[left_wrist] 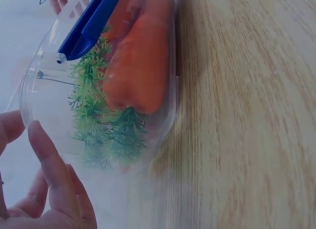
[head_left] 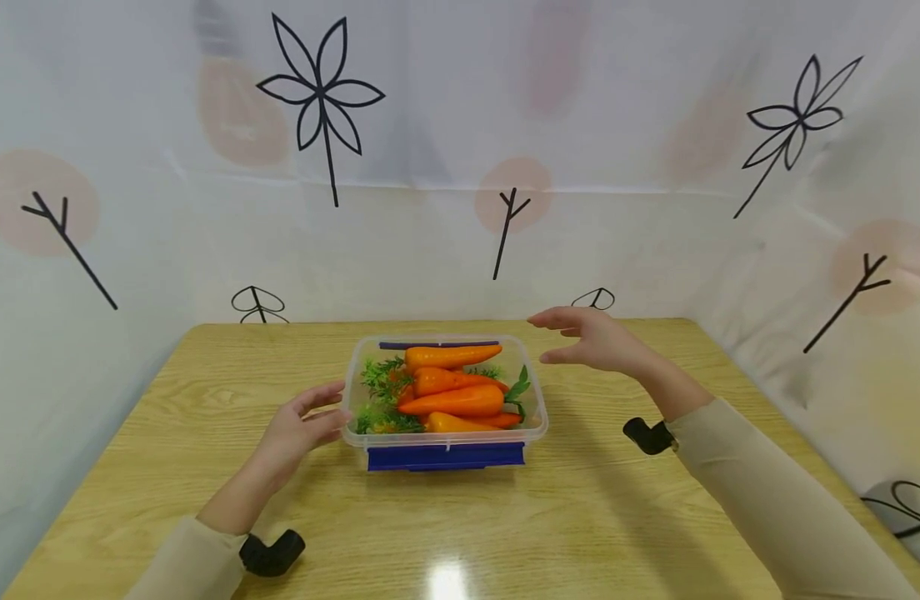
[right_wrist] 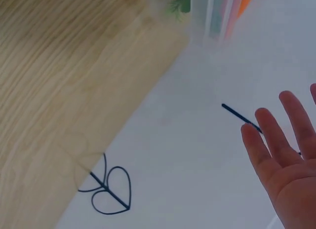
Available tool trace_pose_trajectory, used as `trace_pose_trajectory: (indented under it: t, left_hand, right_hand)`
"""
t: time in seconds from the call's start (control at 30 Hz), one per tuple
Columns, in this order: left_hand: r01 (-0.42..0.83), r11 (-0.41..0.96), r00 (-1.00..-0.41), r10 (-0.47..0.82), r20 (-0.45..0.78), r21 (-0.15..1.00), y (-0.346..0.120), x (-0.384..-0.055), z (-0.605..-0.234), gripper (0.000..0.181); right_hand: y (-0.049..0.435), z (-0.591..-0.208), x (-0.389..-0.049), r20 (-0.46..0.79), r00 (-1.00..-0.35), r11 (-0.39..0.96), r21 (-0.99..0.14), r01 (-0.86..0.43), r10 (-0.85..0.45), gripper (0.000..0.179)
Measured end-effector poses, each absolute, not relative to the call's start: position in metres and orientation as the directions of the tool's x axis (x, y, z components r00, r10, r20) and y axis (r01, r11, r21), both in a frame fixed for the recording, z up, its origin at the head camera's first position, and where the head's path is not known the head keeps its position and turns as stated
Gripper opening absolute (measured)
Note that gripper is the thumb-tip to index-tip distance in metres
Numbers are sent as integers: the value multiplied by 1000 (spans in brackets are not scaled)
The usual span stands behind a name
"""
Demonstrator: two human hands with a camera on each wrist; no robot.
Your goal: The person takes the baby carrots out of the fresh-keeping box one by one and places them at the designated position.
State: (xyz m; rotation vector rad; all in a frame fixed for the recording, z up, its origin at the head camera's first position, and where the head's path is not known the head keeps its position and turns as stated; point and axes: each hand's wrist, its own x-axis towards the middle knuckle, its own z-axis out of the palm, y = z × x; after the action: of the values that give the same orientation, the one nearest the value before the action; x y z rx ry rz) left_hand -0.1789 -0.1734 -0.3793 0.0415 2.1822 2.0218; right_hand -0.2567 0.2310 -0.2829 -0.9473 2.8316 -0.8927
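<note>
A clear plastic food box (head_left: 531,432) with blue clip latches (head_left: 445,457) stands on the table, filled with several orange carrots (head_left: 460,402) and their green leafy tops (head_left: 385,379). At its left side is my left hand (head_left: 306,425), thumb and fingers spread loosely, fingertips right at the rim. The left wrist view shows these fingertips (left_wrist: 39,133) close against the box's rounded corner. Up and to the right of the box, my right hand (head_left: 591,340) hangs in the air, apart from it, with fingers extended and nothing in them.
The box rests near the middle of a wood-grain table (head_left: 280,517). A pale cloth (head_left: 430,250) with plant drawings rises behind and along both sides. A black strap piece (head_left: 272,552) sits at the left wrist, another (head_left: 647,436) at the right.
</note>
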Motion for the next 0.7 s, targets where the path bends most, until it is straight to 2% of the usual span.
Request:
trace_pose_trajectory:
  t: [0.5, 0.7]
  left_hand:
    - [-90, 65, -987, 127, -98, 994, -173, -180, -383, 58]
    - [-103, 44, -988, 108, -108, 994, -173, -179, -382, 56]
  right_hand:
    - [205, -274, -268, 56, -773, 580, -628, -520, -632, 49]
    - [194, -274, -271, 47, -755, 568, -628, -532, -655, 49]
